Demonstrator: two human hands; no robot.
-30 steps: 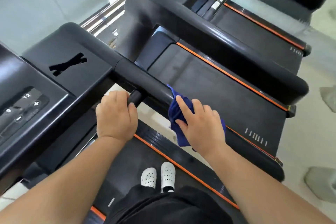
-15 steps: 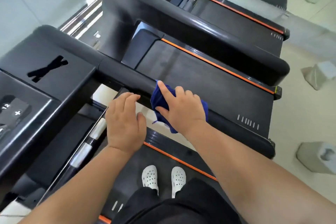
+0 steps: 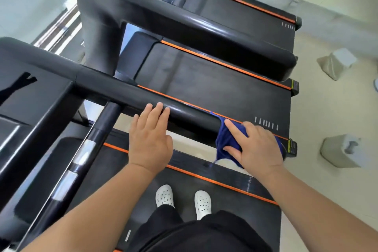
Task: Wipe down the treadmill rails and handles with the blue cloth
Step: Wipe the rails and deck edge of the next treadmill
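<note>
right now both hands are on one black rail (image 3: pixel 184 113) of the treadmill. the left hand (image 3: pixel 150 139) lies flat on it, palm down. its fingers are straight and close together with their tips on the rail's top, the thumb is out to the side, and it holds nothing. to its right, with a bare stretch of rail between, the right hand (image 3: pixel 255 145) presses the blue cloth (image 3: pixel 227 139) onto the rail near its free end. the index finger and thumb lie spread on the cloth, and the other fingers bend over the rail's far side, where i cannot see them. the cloth is wrapped over the rail under that palm. a fold hangs down below the thumb and a thin edge runs over the rail just past the index fingertip.

left of the left hand a thinner handle (image 3: pixel 96 135) with silver plates branches off the rail and runs back toward the person. further left is the console (image 3: pixel 41 96). below and between the hands, two white shoes (image 3: pixel 164 195) stand on the belt (image 3: pixel 249 208), inside its orange stripe. beyond the hands lies a second belt (image 3: pixel 204 80), and past that a second thick rail (image 3: pixel 204 32). right of the right hand a grey block (image 3: pixel 341 149) sits on the pale floor.
</note>
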